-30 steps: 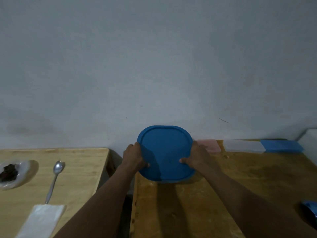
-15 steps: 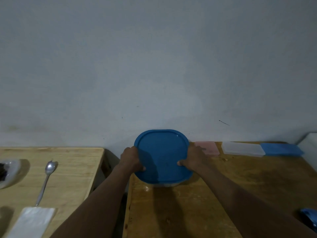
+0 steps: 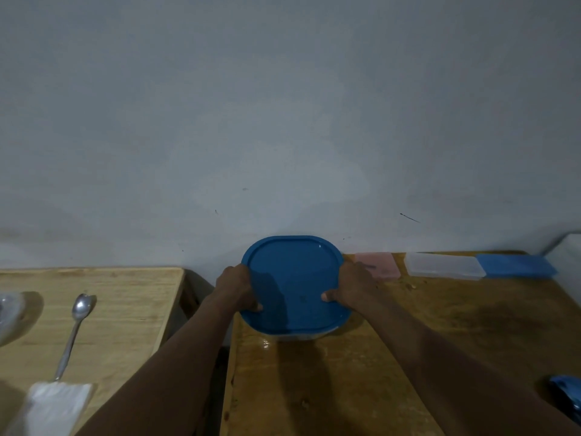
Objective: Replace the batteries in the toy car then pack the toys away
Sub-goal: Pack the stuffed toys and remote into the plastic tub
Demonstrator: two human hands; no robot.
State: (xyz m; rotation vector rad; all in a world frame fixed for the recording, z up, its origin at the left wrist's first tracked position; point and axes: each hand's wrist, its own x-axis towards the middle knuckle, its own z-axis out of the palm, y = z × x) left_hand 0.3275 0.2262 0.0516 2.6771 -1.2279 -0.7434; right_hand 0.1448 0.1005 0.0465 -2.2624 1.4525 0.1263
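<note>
At the far left edge, a pale dish (image 3: pixel 8 316) sits partly out of frame on the light wooden tabletop (image 3: pixel 125 303). Just right of it lies a metal spoon (image 3: pixel 74 333), bowl toward the wall, its handle end touching a folded white napkin (image 3: pixel 52 407) at the near edge. A dark gap separates this surface from a darker wooden tabletop (image 3: pixel 456 341) to the right. At the far left corner of that surface stands a container closed by a blue lid (image 3: pixel 295 284), a clear wall showing just beneath the lid's near rim. The left hand (image 3: pixel 235 289) grips the lid's left edge, fingers clamped on it with the thumb on top. The right hand (image 3: pixel 353 287) grips the right edge likewise, thumb pressed on the lid. Along the wall, right of the container, lie a pink case (image 3: pixel 380 265), a clear case (image 3: pixel 443 265) and a blue case (image 3: pixel 515 265) in a row. At the near right edge, a blue object (image 3: pixel 569 394), partly cut off, cannot be identified with certainty.
</note>
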